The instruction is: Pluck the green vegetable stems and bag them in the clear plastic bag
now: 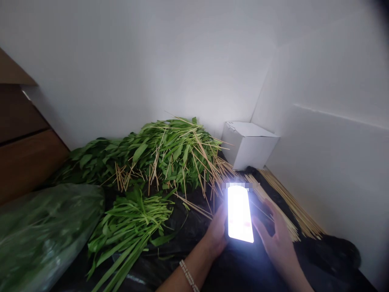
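A smartphone (240, 215) with a glaring white screen is held upright in front of me. My left hand (218, 231), with a beaded bracelet (189, 275) at the wrist, is closed around its left side. To the right of the phone is my right hand (278, 239), thumb and fingers apart; the thumb reaches close to the phone's edge, and I cannot tell whether it touches. Beyond the hands lies a heap of green leafy stalks on thin wooden sticks (182, 154). A smaller bunch of loose green leaves (136, 219) lies left of my left hand.
Bundles of thin wooden sticks (291, 202) lie along the right wall on black plastic sheeting (194, 227). A white box (251, 144) stands in the back corner. At the left are a clear plastic bag of greens (45, 231) and brown boxes (27, 150).
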`<state>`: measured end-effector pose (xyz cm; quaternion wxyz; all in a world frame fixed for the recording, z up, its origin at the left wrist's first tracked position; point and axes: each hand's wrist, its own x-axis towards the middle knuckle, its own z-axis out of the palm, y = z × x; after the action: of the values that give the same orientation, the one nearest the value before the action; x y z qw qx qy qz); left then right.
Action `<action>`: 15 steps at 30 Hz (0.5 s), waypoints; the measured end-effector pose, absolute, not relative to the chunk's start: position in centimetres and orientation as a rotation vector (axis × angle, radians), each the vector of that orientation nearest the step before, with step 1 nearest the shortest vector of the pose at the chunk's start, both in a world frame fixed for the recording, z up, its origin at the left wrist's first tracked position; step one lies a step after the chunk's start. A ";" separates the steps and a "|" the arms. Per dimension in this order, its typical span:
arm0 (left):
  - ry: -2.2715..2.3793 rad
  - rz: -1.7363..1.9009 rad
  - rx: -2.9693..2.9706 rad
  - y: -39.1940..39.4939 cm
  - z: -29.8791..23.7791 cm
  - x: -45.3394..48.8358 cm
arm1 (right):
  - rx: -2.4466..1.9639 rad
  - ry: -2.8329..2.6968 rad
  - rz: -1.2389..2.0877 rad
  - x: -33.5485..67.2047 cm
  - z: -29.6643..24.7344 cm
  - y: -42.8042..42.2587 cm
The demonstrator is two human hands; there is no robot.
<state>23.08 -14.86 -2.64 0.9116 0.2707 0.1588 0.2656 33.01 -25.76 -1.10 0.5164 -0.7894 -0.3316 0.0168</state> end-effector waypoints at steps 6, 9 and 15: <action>0.331 0.531 0.558 -14.8 -2.7 23.0 | -1.899 -0.702 0.111 34.2 -1.0 -26.7; 0.321 0.539 0.547 -14.8 -2.8 23.0 | -1.874 -0.727 0.145 33.8 -1.1 -26.5; 0.254 0.574 0.491 -14.6 -3.5 23.3 | -2.011 -0.822 0.140 30.9 -1.6 -25.6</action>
<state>23.27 -14.62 -3.49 0.9217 0.2389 0.1237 0.2794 30.93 -25.58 -1.63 0.4637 -0.8185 -0.3344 0.0570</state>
